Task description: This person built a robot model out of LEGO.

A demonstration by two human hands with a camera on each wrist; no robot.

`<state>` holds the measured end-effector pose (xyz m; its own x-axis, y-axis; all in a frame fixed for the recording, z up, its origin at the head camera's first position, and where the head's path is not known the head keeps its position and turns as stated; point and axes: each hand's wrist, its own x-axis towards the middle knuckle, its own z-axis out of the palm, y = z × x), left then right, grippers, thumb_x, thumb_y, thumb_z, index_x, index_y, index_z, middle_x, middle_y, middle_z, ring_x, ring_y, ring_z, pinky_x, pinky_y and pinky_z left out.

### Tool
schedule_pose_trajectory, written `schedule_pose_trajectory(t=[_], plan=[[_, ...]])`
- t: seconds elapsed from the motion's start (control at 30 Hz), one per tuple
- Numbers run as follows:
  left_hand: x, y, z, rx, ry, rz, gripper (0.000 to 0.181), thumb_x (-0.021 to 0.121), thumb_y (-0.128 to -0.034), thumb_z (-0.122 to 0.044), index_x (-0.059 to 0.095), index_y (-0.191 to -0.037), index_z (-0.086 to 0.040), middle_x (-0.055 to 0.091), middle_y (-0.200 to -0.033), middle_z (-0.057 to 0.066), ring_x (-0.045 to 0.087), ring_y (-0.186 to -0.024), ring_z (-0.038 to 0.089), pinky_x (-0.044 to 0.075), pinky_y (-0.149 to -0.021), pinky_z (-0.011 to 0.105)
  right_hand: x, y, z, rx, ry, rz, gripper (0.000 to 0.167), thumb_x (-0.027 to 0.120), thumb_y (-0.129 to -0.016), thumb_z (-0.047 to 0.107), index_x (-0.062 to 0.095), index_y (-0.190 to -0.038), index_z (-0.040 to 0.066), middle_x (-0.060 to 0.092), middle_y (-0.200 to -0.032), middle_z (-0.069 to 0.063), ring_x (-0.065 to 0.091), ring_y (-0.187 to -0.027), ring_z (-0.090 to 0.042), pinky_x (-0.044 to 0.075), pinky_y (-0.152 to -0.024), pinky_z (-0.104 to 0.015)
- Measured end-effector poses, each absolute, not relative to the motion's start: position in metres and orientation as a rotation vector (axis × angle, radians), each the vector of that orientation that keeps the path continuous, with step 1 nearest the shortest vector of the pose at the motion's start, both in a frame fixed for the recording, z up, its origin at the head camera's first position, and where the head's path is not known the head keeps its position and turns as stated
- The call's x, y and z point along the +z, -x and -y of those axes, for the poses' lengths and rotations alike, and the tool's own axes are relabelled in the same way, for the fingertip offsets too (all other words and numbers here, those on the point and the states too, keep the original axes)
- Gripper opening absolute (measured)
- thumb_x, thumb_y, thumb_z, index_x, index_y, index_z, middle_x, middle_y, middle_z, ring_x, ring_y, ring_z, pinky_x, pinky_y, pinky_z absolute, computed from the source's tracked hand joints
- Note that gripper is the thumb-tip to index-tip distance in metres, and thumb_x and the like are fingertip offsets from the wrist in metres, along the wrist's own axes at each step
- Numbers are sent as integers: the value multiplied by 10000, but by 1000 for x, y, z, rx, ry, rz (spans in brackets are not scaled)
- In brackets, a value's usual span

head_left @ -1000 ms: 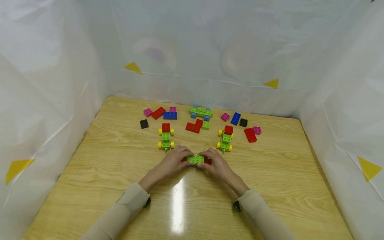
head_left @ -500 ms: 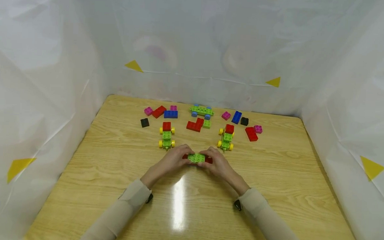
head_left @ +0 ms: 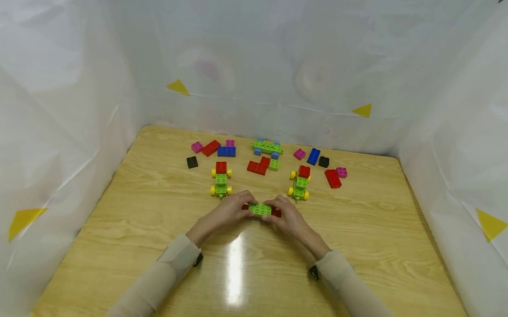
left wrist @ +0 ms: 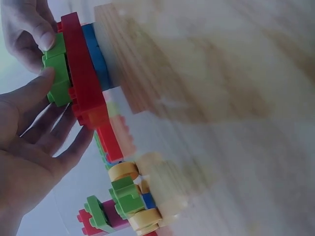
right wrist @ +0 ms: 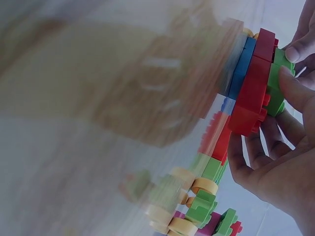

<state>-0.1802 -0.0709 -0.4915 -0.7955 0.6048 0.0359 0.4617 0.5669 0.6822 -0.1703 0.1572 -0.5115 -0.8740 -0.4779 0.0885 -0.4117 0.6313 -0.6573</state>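
Note:
Both hands meet at a small stack of toy building bricks in the middle of the table. A green brick (head_left: 260, 209) lies on top, red bricks (left wrist: 87, 73) lie beneath it, and blue bricks (left wrist: 97, 56) are at the bottom against the tabletop. My left hand (head_left: 230, 211) pinches the left end of the green brick, thumb on the near side and fingers on the far side. At its right end, my right hand (head_left: 288, 219) grips the same brick likewise. The fingers partly cover the red bricks in the head view.
Beyond the hands stand two yellow-wheeled brick cars, the left car (head_left: 221, 179) and the right car (head_left: 300, 183). A green base with blue wheels (head_left: 267, 147) sits at the back, near joined red bricks (head_left: 259, 166). Loose bricks lie on either side, including blue bricks (head_left: 226, 151).

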Motion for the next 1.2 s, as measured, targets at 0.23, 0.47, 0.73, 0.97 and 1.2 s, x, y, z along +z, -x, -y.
schedule_pose_trajectory(t=[0.23,0.47,0.73,0.97,1.2], plan=[[-486,183,68,968,-952,-2612,228,699,-884,-115,656,-1100,-57,599,-1051,37,589,-996,196,483,-882,351,-510,169,-157,-1064,762,-2768,385,749,-851,222,659,-1196,77,564,-960,-9,473,-818,-174,404,-704,-284],[-483,184,67,885,-977,-2605,180,692,-890,-101,635,-1058,-72,571,-1034,19,580,-966,171,490,-852,332,-513,169,-157,-1065,777,-2773,388,753,-847,222,660,-1197,79,566,-960,-8,461,-807,-158,397,-694,-286],[-483,181,66,793,-990,-2634,181,684,-902,-133,625,-1067,-90,553,-1026,1,566,-950,144,492,-805,297,-511,167,-157,-1079,772,-2762,386,748,-852,226,659,-1194,71,579,-976,-21,501,-842,-200,417,-724,-303],[-482,182,63,735,-991,-2635,165,694,-893,-132,612,-1031,-97,555,-993,-3,540,-870,118,477,-781,280,-510,166,-158,-1046,779,-2760,384,744,-857,233,659,-1194,71,563,-963,-8,480,-829,-180,405,-712,-296],[-478,184,60,639,-993,-2674,156,692,-892,-125,612,-1023,-98,564,-998,7,550,-878,121,489,-780,275,-511,170,-157,-1046,782,-2771,377,747,-854,228,662,-1189,77,555,-946,5,456,-809,-147,397,-694,-285]])
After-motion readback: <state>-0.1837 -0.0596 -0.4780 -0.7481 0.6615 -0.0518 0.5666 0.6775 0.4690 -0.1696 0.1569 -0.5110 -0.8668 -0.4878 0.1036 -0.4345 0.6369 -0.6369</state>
